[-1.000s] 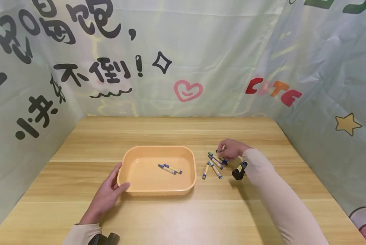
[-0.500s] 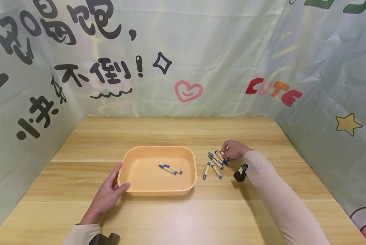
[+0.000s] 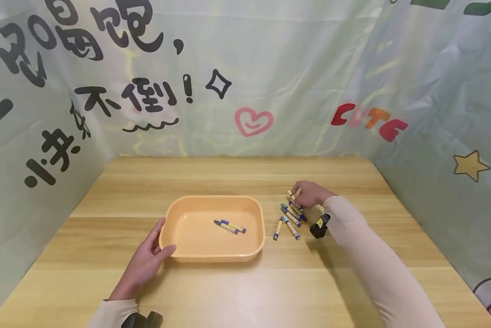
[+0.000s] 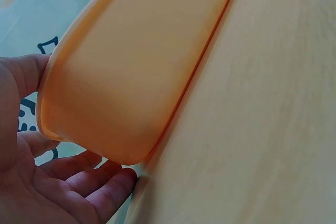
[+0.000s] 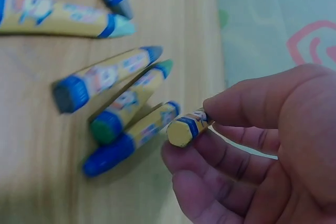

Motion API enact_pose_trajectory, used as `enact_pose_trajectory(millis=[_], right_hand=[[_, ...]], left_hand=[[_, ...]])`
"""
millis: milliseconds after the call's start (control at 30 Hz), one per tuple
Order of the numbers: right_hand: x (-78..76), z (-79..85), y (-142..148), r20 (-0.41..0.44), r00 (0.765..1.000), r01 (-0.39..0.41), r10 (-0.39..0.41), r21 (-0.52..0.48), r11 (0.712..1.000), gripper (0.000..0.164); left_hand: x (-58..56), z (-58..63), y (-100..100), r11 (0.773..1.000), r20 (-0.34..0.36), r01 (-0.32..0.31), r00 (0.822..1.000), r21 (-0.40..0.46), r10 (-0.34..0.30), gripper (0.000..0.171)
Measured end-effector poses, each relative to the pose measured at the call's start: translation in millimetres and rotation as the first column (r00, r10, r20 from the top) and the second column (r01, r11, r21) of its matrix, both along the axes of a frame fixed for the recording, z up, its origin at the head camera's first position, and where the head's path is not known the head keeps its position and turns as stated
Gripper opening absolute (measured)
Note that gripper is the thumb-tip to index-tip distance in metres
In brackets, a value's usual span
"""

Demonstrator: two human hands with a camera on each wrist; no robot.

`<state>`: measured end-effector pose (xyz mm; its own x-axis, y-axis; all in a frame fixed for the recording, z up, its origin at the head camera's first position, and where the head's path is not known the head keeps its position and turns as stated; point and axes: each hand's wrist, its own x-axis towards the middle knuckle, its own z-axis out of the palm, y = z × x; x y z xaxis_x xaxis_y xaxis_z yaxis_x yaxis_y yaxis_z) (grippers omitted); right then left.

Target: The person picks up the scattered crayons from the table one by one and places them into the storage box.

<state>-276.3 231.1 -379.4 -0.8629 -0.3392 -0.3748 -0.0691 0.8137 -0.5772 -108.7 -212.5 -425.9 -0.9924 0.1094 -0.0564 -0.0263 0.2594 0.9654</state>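
An orange plastic tray [image 3: 212,248] stands on the table with two crayons [image 3: 230,227] lying in it. At its left end my left hand [image 3: 144,262] grips the tray, thumb at the near corner and fingers along the outer wall. Right of the tray, several crayons with cream wrappers and blue bands lie in a loose pile [image 3: 290,215]. My right hand [image 3: 311,193] is at the far side of that pile. Between thumb and fingers it pinches a yellow crayon [image 5: 181,131], its flat hexagonal end facing the right wrist camera.
The wooden table [image 3: 237,291] extends around the tray and pile. Printed cloth walls [image 3: 294,68] enclose its back and both sides. A small black wrist camera [image 3: 320,226] hangs under the right wrist, close to the crayons.
My right hand has moved slightly away from me and to the left, with the yellow crayon in its fingers. The left hand and the tray stay in place.
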Motion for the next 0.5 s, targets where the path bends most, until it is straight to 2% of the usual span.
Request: enact_pose_trajectory(millis=[200,500], right_hand=[[-0.9,12.7,-9,0.009,1.000,-0.008,0.008,-0.027,1.000,0.037],[-3.6,20.2,-23,-0.041,0.998,-0.042,0.040,-0.043,0.998,0.038]], left_hand=[[-2.5,1.2,2,1.000,-0.006,0.000,1.000,0.025,0.000,0.082],[-2.0,0.2,1,1.000,-0.011,-0.007,1.000,0.011,0.007,0.081]])
